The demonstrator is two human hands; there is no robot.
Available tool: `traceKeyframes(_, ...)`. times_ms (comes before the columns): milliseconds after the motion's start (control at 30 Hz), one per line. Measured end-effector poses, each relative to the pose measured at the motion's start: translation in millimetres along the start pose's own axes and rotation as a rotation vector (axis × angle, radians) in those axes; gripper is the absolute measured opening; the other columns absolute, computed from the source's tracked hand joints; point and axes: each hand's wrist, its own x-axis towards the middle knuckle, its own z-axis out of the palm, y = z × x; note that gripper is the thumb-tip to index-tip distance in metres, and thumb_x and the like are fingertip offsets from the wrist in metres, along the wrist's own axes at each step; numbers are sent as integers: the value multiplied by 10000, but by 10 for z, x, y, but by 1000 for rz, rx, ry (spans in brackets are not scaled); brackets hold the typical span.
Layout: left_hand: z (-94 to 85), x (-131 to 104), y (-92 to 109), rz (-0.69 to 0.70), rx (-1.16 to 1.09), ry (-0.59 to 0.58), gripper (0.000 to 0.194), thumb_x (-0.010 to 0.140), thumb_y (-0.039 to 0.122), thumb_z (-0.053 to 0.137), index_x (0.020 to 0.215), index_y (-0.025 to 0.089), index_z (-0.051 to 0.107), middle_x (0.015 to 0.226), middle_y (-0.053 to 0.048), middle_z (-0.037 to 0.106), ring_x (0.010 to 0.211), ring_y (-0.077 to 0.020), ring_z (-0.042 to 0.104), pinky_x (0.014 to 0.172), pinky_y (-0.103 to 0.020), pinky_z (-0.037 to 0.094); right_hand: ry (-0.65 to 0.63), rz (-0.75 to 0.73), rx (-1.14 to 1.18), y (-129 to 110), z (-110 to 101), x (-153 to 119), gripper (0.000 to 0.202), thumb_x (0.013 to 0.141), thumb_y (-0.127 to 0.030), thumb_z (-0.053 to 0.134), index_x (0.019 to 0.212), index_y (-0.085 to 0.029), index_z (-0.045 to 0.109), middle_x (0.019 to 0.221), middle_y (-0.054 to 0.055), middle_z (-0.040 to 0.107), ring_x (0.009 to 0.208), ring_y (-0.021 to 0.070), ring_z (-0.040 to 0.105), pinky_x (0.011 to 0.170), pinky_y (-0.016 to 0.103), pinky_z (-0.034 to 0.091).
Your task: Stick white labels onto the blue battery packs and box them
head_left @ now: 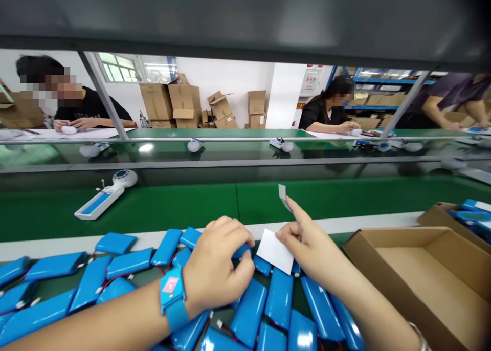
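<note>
"Where does the flat, glossy blue rectangular pack (241,250) lie, the one inside the left hand's curl?"

"Left of the right hand (292,224), and a little lower in the view. The left hand (220,264) is far nearer: its fingers and thumb curve about the pack. Most of the pack is hidden, so I can't tell its long axis."

"And the small, translucent greyish strip (283,196)?"

"On the right index fingertip, clear of the surface (207,202), its long axis roughly upright with a bend partway. It's beyond the pack and to its right."

"How are the grips?"

"The left is half curled, with a gap between thumb and fingertips; whether it clasps the pack or only touches it, I can't tell. The right has its index finger stretched out, while thumb and folded fingers pinch the edge of a flat white square sheet (275,253)."

"What's under the sheet?"

"More blue packs (279,297), lying close together. An open brown cardboard box (406,234) stands to their right."
</note>
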Motion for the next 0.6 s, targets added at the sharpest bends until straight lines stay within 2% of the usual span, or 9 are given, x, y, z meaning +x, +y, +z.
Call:
traceKeyframes(100, 36, -23, -46, 33, 8, -32, 202, 780, 110, 523, 893, 200, 665, 884, -42, 633, 878, -222, 548, 780, -406, 421, 0, 24, -40, 43, 25, -8, 863, 886, -350, 561, 1591, -213, 82, 738, -56, 635, 712, 196, 597, 678, 321, 476)
traceKeyframes(167, 49, -48, -39, 93, 34, -94, 283, 789, 110, 519, 973, 217, 704, 925, -43, 635, 898, -226, 544, 785, -412, 415, 10, 27, -66, 71, 53, -4, 874, 870, -348, 562, 1589, -188, 92, 719, -57, 629, 717, 199, 599, 692, 325, 474)
traceKeyframes(267, 50, -51, -1, 173, 89, -244, 324, 838, 194, 556, 1121, 235, 709, 1036, -56, 636, 966, -252, 538, 831, -442, 427, 19, 35, -101, 81, 65, 5, 897, 861, -351, 576, 1591, -193, 79, 692, -65, 631, 692, 203, 614, 687, 332, 479)
traceKeyframes(333, 50, -29, 20, 184, 119, -309, 279, 856, 275, 592, 1098, 213, 718, 1061, -67, 637, 992, -268, 538, 852, -452, 442, 35, 44, -136, 63, 2, 7, 971, 839, -356, 623, 1596, -200, 34, 694, -59, 651, 684, 211, 632, 679, 337, 488)
traceKeyframes(367, 52, -17, 26, 184, 127, -322, 253, 853, 299, 610, 1055, 201, 726, 1056, -69, 641, 1002, -272, 540, 857, -450, 449, 95, 32, -177, 51, -59, 7, 1006, 819, -370, 657, 1598, -211, 41, 738, -39, 676, 703, 219, 645, 684, 345, 495)
traceKeyframes(467, 68, 3, 28, 201, 123, -322, 214, 802, 307, 653, 948, 170, 729, 1031, -75, 650, 1023, -276, 553, 890, -431, 466, 397, -88, -273, 31, -306, 5, 1058, 751, -427, 740, 1597, -279, 123, 972, 39, 719, 831, 249, 674, 748, 377, 523)
traceKeyframes(500, 77, 0, 27, 207, 112, -326, 224, 789, 309, 661, 942, 158, 725, 1036, -81, 653, 1025, -272, 561, 902, -418, 473, 437, -123, -235, 34, -382, 4, 1060, 750, -443, 743, 1595, -298, 120, 1017, 51, 717, 846, 253, 677, 749, 381, 531)
traceKeyframes(533, 85, -7, 26, 214, 100, -332, 246, 784, 316, 663, 954, 147, 721, 1051, -88, 658, 1031, -270, 570, 917, -407, 478, 406, -139, -167, 44, -440, 2, 1065, 764, -453, 731, 1596, -300, 84, 1027, 57, 715, 852, 254, 678, 738, 379, 538)
traceKeyframes(600, 96, -26, 29, 231, 90, -331, 297, 807, 340, 647, 1008, 131, 707, 1098, -105, 670, 1061, -275, 584, 977, -415, 468, 197, -126, -43, 77, -487, -2, 1047, 822, -450, 677, 1594, -276, -8, 990, 54, 714, 863, 251, 678, 721, 369, 544)
